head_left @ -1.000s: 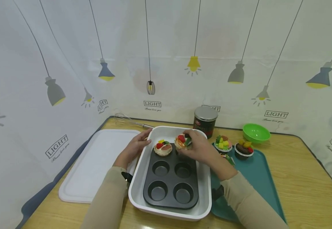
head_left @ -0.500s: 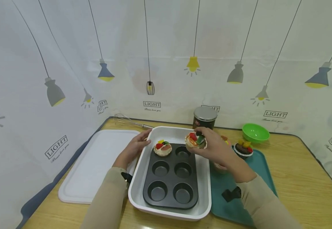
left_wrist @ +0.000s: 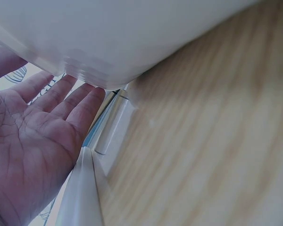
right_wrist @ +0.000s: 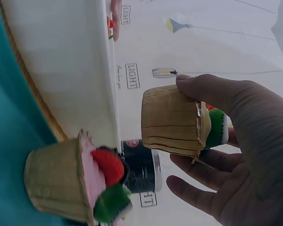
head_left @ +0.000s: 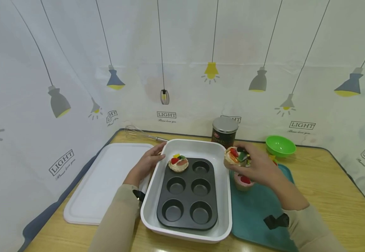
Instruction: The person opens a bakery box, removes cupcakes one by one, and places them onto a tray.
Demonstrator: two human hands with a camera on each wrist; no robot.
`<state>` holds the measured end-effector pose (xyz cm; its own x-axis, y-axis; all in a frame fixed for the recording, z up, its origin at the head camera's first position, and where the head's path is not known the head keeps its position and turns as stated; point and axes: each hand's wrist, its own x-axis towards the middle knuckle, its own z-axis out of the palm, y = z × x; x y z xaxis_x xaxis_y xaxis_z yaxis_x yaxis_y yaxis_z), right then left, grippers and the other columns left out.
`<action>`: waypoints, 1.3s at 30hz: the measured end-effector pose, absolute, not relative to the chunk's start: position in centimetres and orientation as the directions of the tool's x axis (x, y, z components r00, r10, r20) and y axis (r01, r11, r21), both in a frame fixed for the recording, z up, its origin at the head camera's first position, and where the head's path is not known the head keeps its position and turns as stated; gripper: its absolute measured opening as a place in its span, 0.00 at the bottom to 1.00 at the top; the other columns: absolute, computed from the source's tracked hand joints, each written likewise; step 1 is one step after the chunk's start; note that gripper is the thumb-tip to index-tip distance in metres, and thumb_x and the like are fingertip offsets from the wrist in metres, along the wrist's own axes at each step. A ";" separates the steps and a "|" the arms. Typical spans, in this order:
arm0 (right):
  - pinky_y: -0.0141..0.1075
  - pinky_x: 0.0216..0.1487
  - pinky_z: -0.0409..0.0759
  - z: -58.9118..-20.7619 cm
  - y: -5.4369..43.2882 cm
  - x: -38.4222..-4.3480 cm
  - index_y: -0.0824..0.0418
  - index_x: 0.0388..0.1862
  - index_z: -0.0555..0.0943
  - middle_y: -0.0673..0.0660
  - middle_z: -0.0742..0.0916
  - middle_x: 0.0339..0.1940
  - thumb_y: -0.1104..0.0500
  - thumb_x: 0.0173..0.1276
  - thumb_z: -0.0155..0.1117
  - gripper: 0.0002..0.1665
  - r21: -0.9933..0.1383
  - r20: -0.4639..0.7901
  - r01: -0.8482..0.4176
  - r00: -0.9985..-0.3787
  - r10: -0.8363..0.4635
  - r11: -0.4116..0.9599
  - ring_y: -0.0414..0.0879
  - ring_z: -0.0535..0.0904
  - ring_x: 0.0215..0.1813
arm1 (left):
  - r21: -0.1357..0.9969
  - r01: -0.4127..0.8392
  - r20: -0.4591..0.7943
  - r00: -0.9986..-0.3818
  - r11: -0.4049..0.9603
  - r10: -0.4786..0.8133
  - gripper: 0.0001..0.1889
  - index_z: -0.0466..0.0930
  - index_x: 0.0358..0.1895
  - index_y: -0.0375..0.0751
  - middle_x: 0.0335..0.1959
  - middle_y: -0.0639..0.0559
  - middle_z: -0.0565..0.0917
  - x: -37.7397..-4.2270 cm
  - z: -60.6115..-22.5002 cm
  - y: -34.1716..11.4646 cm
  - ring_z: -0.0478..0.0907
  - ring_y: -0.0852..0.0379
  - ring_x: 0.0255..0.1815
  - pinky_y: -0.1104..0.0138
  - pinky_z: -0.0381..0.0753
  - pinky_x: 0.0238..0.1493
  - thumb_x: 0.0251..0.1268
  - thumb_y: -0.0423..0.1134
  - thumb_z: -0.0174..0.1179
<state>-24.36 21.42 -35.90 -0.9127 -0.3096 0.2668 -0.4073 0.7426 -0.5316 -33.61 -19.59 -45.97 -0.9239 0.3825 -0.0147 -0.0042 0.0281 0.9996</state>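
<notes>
My right hand (head_left: 259, 162) holds a cupcake (head_left: 233, 156) topped with strawberry and a green piece, between thumb and fingers, above the dish's right rim. In the right wrist view its brown paper cup (right_wrist: 170, 121) lies tilted sideways. Under that hand, a pink-topped cupcake (head_left: 244, 182) stands on the teal tray (head_left: 261, 217). My left hand (head_left: 146, 164) grips the left rim of the white baking dish (head_left: 147, 213), thumb over the edge, fingers along the outer wall. Inside the dish lies a dark muffin tin (head_left: 187, 194), with one fruit-topped cupcake (head_left: 178, 163) in its far-left cup.
Behind the dish stand an espresso tin (head_left: 224, 131) and a whisk (head_left: 144, 133). A green bowl (head_left: 280, 146) is at the back right. To the left lies a white board (head_left: 106, 182). The right forearm crosses over the teal tray.
My right hand has lifted the cupcake from the tin's far-right cup and carried it right, past the dish's rim toward the teal tray. The left hand has stayed at the rim.
</notes>
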 end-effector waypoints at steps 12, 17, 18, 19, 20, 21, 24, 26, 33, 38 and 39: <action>0.56 0.52 0.80 -37.0 27.2 -23.3 0.61 0.70 0.69 0.61 0.81 0.58 0.37 0.57 0.77 0.50 -0.532 0.257 -0.369 -0.928 -0.270 0.762 0.57 0.78 0.54 | 1.000 -0.004 -0.011 -0.919 0.020 0.393 0.33 0.54 0.81 0.55 0.81 0.50 0.55 -33.7 -46.0 -19.6 0.61 0.44 0.76 0.48 0.67 0.70 0.77 0.39 0.54; 0.57 0.50 0.79 -37.3 30.0 -23.4 0.64 0.69 0.69 0.64 0.80 0.58 0.42 0.61 0.76 0.46 -0.519 0.250 -0.385 -0.922 -0.295 0.764 0.59 0.77 0.54 | 1.000 -0.007 -0.015 -0.918 0.022 0.395 0.33 0.54 0.81 0.55 0.81 0.49 0.55 -33.7 -45.9 -19.5 0.60 0.44 0.76 0.47 0.66 0.71 0.77 0.38 0.53; 0.57 0.50 0.79 -37.4 30.5 -23.5 0.65 0.69 0.69 0.64 0.80 0.58 0.43 0.61 0.76 0.45 -0.514 0.252 -0.392 -0.919 -0.302 0.763 0.59 0.77 0.54 | 1.000 -0.009 -0.016 -0.918 0.021 0.397 0.33 0.54 0.81 0.55 0.81 0.49 0.55 -33.7 -45.9 -19.5 0.60 0.44 0.76 0.47 0.66 0.71 0.77 0.38 0.53; 0.57 0.49 0.79 -37.4 30.9 -23.5 0.65 0.68 0.70 0.65 0.80 0.58 0.45 0.62 0.76 0.43 -0.513 0.252 -0.396 -0.918 -0.308 0.762 0.60 0.77 0.55 | 1.000 -0.009 -0.018 -0.917 0.023 0.398 0.33 0.54 0.81 0.55 0.81 0.49 0.55 -33.7 -45.9 -19.4 0.60 0.44 0.76 0.47 0.66 0.71 0.77 0.38 0.53; 0.56 0.49 0.79 -37.5 31.2 -23.5 0.65 0.67 0.70 0.64 0.81 0.57 0.46 0.62 0.76 0.42 -0.508 0.249 -0.400 -0.916 -0.314 0.763 0.60 0.77 0.55 | 1.000 -0.006 -0.016 -0.916 0.027 0.401 0.33 0.53 0.81 0.54 0.81 0.49 0.54 -33.6 -45.8 -19.4 0.60 0.43 0.76 0.47 0.66 0.71 0.78 0.38 0.53; 0.56 0.48 0.79 -37.6 31.6 -23.5 0.65 0.65 0.71 0.63 0.81 0.56 0.46 0.62 0.76 0.40 -0.502 0.248 -0.403 -0.915 -0.320 0.765 0.60 0.78 0.55 | 1.000 -0.007 -0.017 -0.917 0.026 0.399 0.33 0.53 0.81 0.54 0.81 0.49 0.55 -33.6 -45.8 -19.4 0.60 0.43 0.76 0.48 0.66 0.71 0.77 0.38 0.53; 0.55 0.48 0.79 -37.9 32.3 -23.6 0.65 0.62 0.73 0.61 0.82 0.53 0.47 0.61 0.77 0.37 -0.489 0.234 -0.420 -0.908 -0.349 0.764 0.59 0.79 0.54 | 1.000 -0.004 -0.013 -0.917 0.025 0.398 0.33 0.52 0.81 0.54 0.81 0.49 0.54 -33.5 -45.7 -19.5 0.60 0.43 0.76 0.47 0.66 0.70 0.78 0.38 0.53; 0.55 0.48 0.79 -38.1 32.6 -23.7 0.64 0.61 0.74 0.60 0.83 0.52 0.47 0.60 0.78 0.37 -0.484 0.225 -0.422 -0.906 -0.358 0.767 0.58 0.79 0.53 | 1.000 0.003 -0.005 -0.917 0.021 0.399 0.34 0.52 0.81 0.53 0.81 0.49 0.54 -33.4 -45.6 -19.5 0.60 0.43 0.76 0.47 0.66 0.70 0.78 0.38 0.53; 0.50 0.45 0.80 -38.6 33.2 -24.0 0.60 0.58 0.76 0.58 0.84 0.50 0.45 0.58 0.79 0.36 -0.496 0.169 -0.402 -0.914 -0.369 0.769 0.54 0.79 0.50 | 1.000 0.009 0.002 -0.916 0.016 0.402 0.33 0.53 0.81 0.53 0.81 0.49 0.55 -33.6 -45.8 -19.5 0.61 0.43 0.76 0.48 0.68 0.69 0.78 0.37 0.52; 0.48 0.45 0.82 -38.5 33.6 -23.9 0.61 0.57 0.76 0.59 0.83 0.52 0.46 0.58 0.79 0.35 -0.528 0.115 -0.376 -0.920 -0.375 0.761 0.54 0.79 0.51 | 1.000 -0.005 -0.008 -0.917 0.008 0.398 0.33 0.54 0.81 0.54 0.80 0.50 0.56 -33.6 -45.9 -19.6 0.62 0.43 0.75 0.48 0.68 0.69 0.77 0.38 0.54; 0.48 0.45 0.82 -38.5 33.7 -23.9 0.61 0.57 0.76 0.58 0.83 0.52 0.46 0.58 0.79 0.35 -0.531 0.104 -0.369 -0.922 -0.374 0.762 0.54 0.78 0.51 | 1.000 -0.004 -0.007 -0.917 0.007 0.399 0.33 0.54 0.81 0.54 0.80 0.49 0.56 -33.6 -45.9 -19.6 0.62 0.43 0.75 0.47 0.68 0.70 0.77 0.38 0.54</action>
<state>-23.88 33.67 -38.51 -0.9216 -0.3740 0.1038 -0.3693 0.7624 -0.5314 -33.57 -19.62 -45.89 -0.9167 0.3994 -0.0066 -0.0040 0.0073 1.0000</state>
